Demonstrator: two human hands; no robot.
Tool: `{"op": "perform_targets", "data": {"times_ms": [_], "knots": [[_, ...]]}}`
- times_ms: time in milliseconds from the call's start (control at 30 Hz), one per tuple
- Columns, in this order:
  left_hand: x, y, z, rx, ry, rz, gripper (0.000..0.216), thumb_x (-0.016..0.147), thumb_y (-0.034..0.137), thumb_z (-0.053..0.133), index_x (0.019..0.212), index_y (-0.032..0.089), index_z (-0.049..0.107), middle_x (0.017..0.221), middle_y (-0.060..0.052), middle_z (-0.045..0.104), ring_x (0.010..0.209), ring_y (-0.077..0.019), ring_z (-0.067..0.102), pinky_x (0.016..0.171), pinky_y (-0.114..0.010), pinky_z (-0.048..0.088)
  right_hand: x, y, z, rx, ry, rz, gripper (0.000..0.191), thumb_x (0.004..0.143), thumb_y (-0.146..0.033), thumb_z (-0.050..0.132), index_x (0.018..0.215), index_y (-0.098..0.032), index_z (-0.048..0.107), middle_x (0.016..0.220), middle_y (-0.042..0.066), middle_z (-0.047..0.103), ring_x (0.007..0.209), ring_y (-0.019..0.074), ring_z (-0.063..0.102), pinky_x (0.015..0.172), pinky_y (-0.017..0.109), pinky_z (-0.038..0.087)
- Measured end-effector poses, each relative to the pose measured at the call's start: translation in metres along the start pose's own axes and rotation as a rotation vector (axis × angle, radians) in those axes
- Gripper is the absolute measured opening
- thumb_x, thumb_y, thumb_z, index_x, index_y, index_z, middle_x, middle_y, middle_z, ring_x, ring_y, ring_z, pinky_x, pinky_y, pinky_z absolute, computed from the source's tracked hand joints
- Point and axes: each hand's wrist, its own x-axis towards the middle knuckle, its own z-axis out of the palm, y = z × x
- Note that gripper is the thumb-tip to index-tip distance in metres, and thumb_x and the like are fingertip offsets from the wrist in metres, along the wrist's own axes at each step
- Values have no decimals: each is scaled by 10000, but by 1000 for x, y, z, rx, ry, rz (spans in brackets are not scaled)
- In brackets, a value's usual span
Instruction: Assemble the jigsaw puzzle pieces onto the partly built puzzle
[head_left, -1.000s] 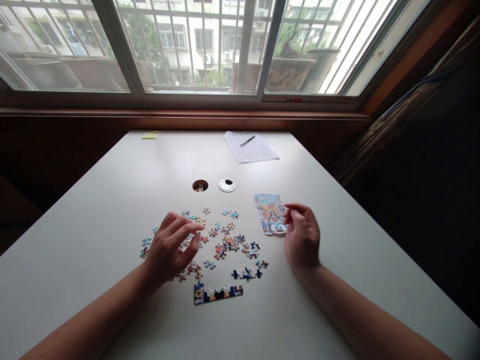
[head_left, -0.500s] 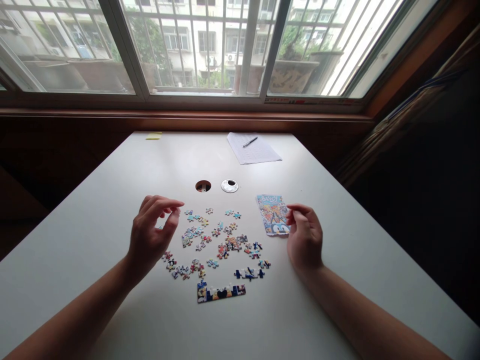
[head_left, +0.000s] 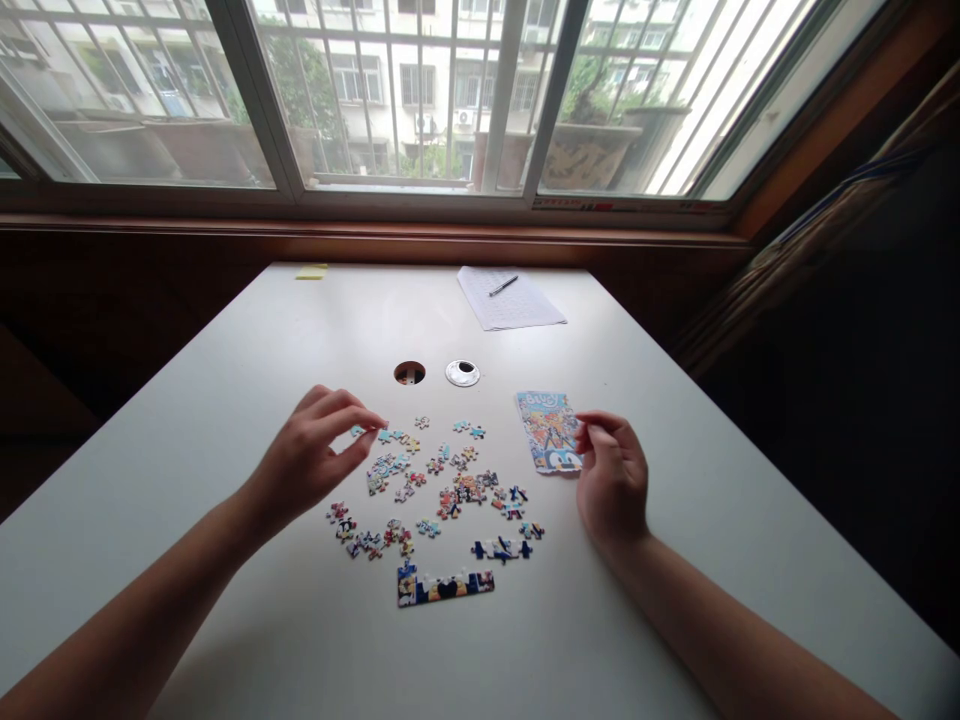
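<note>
My left hand (head_left: 319,440) reaches over the upper left of the loose puzzle pieces (head_left: 390,468), thumb and forefinger pinched at a small light-blue puzzle piece that their tips mostly cover. My right hand (head_left: 613,475) is curled closed at the right edge of a picture card (head_left: 546,430); whatever is between its fingertips, if anything, is hidden. Close to me lies a joined puzzle strip (head_left: 446,587), with a raised corner on its left. Just above its right end sits a shorter joined row of dark-blue pieces (head_left: 502,549).
The white table (head_left: 202,400) has a round hole (head_left: 409,373) and a metal ring cover (head_left: 463,373) beyond the pieces. Papers (head_left: 510,305) with a pen (head_left: 503,286) lie at the far side. A yellow sticky note (head_left: 311,271) is near the far left corner.
My left hand has moved right and slightly down, its thumb and forefinger closing together at the light-blue piece. My right hand stays nearly still beside the card.
</note>
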Motion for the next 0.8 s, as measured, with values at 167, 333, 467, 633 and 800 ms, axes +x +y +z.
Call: {"op": "perform_targets", "data": {"times_ms": [167, 333, 467, 633, 800], "knots": [[-9, 12, 39, 20, -260, 17, 139, 937, 315, 628, 1025, 240, 705, 991, -45, 659, 955, -222, 523, 792, -360, 480, -2, 0, 1, -14, -19, -3, 134, 888, -276, 559, 921, -211, 671, 771, -4, 562, 690, 140, 490, 652, 274, 388], [-9, 23, 60, 60, -286, -11, 150, 942, 312, 614, 1048, 235, 687, 1027, -53, 644, 968, -239, 504, 796, -375, 475, -4, -3, 2, -27, -46, -16, 135, 893, -286, 558, 920, -215, 670, 767, -6, 554, 691, 144, 486, 663, 278, 394], [-9, 25, 68, 70, -263, -25, 155, 935, 325, 620, 1039, 233, 688, 1018, -55, 647, 951, -245, 499, 815, -399, 469, -5, -5, 4, -31, -80, -16, 133, 900, -281, 550, 912, -222, 669, 763, -8, 546, 694, 146, 478, 666, 279, 389], [-9, 26, 73, 60, -198, -15, 126, 944, 303, 610, 986, 224, 698, 974, -58, 653, 934, -237, 509, 825, -401, 471, -6, -6, 6, -67, -101, -25, 145, 906, -278, 531, 914, -224, 666, 764, -6, 545, 688, 150, 478, 660, 288, 391], [-9, 25, 72, 62, -195, 18, 120, 958, 271, 589, 973, 226, 699, 967, -54, 657, 920, -228, 515, 805, -386, 472, -8, -8, 7, -119, -131, -51, 157, 914, -281, 522, 914, -222, 668, 776, -3, 564, 704, 158, 507, 665, 299, 403]]}}
